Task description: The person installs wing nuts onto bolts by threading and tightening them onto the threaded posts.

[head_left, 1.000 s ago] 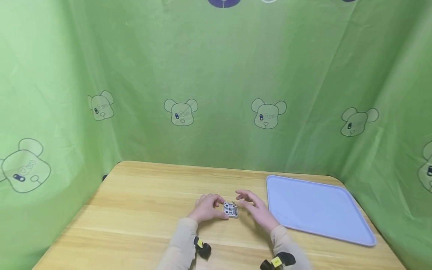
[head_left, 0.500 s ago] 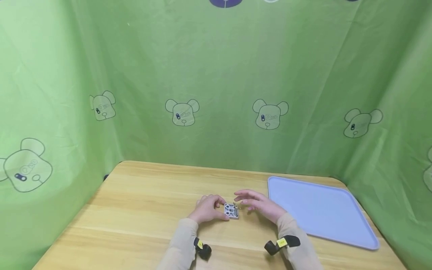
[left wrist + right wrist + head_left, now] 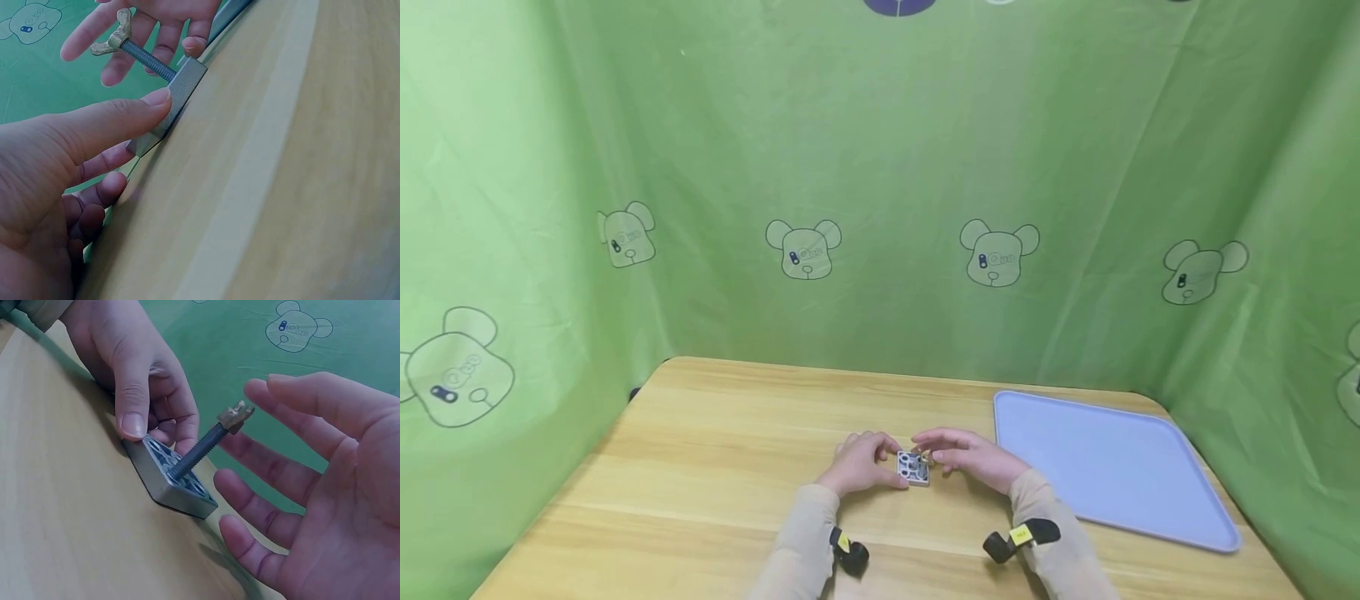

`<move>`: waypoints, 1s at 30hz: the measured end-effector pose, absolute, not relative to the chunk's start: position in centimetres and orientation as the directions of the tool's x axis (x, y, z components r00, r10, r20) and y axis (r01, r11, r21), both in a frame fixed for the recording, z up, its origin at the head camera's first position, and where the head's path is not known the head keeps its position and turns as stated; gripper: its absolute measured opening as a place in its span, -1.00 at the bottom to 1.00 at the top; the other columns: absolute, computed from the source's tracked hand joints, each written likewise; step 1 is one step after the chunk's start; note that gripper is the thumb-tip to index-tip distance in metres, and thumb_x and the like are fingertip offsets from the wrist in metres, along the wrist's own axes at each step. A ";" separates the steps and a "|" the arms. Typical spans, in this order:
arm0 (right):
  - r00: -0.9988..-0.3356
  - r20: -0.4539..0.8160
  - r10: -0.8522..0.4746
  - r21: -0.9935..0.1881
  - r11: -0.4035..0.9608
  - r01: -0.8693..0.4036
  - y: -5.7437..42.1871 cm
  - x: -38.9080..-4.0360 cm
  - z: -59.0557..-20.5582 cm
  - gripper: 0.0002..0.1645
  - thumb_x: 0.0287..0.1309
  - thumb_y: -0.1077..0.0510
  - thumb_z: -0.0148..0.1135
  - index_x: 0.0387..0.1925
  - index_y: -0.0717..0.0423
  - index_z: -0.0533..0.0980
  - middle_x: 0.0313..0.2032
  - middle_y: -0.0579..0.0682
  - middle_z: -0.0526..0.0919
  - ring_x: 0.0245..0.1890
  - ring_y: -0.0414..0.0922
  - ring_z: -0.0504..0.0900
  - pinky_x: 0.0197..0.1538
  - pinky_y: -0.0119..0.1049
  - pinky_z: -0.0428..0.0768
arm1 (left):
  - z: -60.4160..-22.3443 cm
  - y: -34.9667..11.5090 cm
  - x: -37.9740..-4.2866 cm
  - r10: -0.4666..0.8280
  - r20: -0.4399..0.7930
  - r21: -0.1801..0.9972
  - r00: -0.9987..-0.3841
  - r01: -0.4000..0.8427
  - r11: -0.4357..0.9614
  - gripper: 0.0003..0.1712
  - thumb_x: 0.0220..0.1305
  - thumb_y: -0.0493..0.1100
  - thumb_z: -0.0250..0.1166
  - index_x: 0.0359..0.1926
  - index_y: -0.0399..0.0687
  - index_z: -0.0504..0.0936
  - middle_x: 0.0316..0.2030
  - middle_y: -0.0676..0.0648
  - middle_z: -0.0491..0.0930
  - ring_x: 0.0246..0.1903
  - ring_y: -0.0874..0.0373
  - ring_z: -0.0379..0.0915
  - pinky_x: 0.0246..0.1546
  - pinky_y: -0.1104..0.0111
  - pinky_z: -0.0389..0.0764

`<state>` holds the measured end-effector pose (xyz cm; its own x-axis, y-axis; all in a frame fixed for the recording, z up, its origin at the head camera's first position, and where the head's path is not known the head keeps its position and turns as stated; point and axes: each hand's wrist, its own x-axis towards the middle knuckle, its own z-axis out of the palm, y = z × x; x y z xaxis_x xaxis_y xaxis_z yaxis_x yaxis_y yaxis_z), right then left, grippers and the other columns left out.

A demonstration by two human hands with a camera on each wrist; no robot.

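My left hand [image 3: 859,467] holds a small square metal block [image 3: 149,470] on the table, thumb on one side and fingers on the opposite side. From the block's recessed top face rises a threaded bolt [image 3: 199,452], and a brass-coloured wing nut [image 3: 116,39] sits at its upper end. Around the wing nut, my right hand [image 3: 973,458] is spread with loosely bent fingers. In the right wrist view there is a gap between its thumb and fingertips, and the nut stands just beyond them.
A light blue-purple tray [image 3: 1112,467] lies on the right side of the wooden table [image 3: 722,467], close to my right forearm. Green printed curtains [image 3: 895,325] hang behind the table and along both sides. Each wrist carries a small black camera on a strap.
My right hand has turned at the wrist, its forearm shifting right, then its fingers have come slightly back left around the wing nut. The left hand and block have stayed in place.
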<state>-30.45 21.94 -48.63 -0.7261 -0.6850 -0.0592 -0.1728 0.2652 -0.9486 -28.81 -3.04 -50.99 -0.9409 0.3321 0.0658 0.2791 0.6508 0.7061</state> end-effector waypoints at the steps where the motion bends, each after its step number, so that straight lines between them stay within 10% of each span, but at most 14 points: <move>1: -0.727 -0.059 -0.684 -0.949 0.264 -0.171 21.9 -30.5 -48.7 -0.47 0.36 0.10 0.06 0.32 0.12 0.35 0.29 0.27 0.41 0.07 -0.16 0.52 0.03 -0.10 0.51 | -51.0 -3.1 -28.8 0.332 0.065 0.707 -0.941 0.279 0.650 -0.38 -0.27 0.17 0.59 -0.10 0.16 0.65 -0.36 0.13 0.50 -0.31 0.22 0.25 -0.12 0.27 0.21; 30: -0.760 -0.022 -0.650 -0.950 0.251 -0.187 21.2 -30.0 -48.9 -0.55 0.22 0.18 0.22 0.13 0.22 0.47 -0.01 0.14 0.63 -0.13 -0.21 0.58 -0.17 -0.26 0.51 | -51.0 -3.0 -28.8 0.337 0.069 0.701 -0.939 0.286 0.653 -0.39 -0.26 0.17 0.58 -0.10 0.17 0.64 -0.36 0.13 0.49 -0.32 0.23 0.24 -0.14 0.30 0.20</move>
